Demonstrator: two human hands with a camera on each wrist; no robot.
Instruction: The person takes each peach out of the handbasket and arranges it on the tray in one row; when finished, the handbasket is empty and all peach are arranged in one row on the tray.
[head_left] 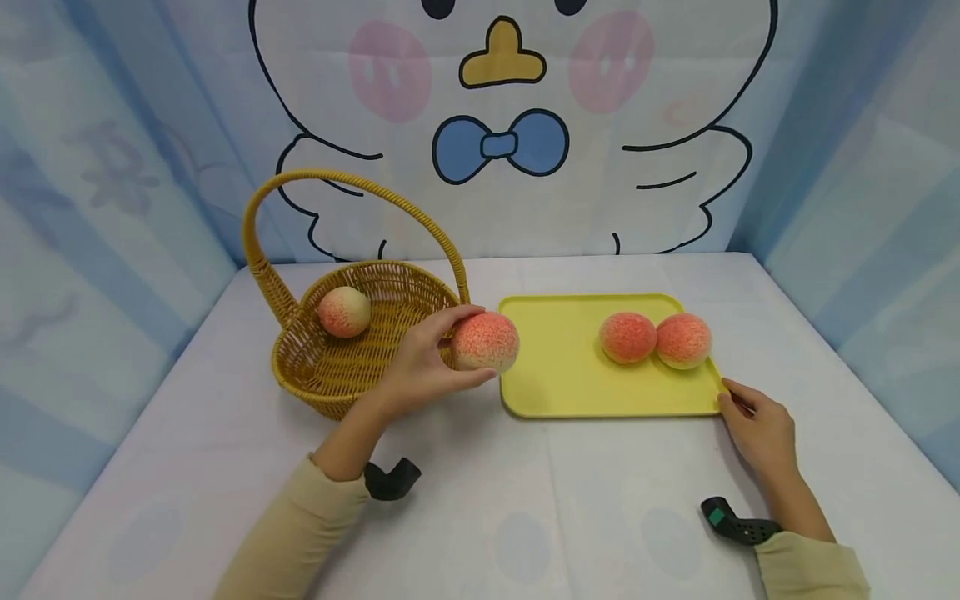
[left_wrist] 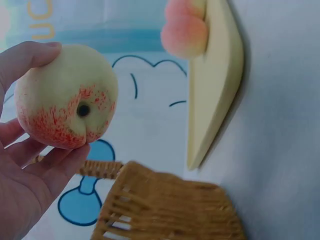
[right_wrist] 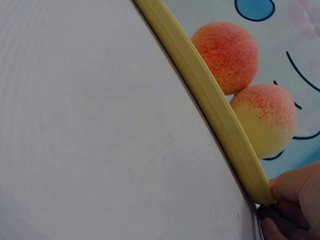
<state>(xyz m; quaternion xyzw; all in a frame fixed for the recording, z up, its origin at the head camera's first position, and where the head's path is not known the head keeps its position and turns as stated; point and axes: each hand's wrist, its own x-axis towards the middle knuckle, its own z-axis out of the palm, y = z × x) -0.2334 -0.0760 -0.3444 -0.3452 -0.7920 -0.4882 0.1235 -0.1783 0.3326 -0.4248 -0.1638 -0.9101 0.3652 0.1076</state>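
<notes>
My left hand (head_left: 422,364) grips a peach (head_left: 486,342) above the table, between the wicker basket and the yellow tray. In the left wrist view the held peach (left_wrist: 67,95) shows its stem hollow, with thumb and fingers around its sides. One more peach (head_left: 344,312) lies inside the basket (head_left: 300,379), at its left. Two peaches (head_left: 627,337) (head_left: 684,341) touch each other on the right part of the tray (head_left: 558,392). At the tray's front right corner, my right hand (head_left: 761,429) pinches the rim, seen also in the right wrist view (right_wrist: 300,195).
The basket's tall arched handle (head_left: 360,179) rises at its back. A white cloth (head_left: 525,500) covers the table. Behind stands a curtain (head_left: 517,208) with a cartoon face, and blue patterned curtains hang at both sides. Black straps (head_left: 393,481) sit on the wrists.
</notes>
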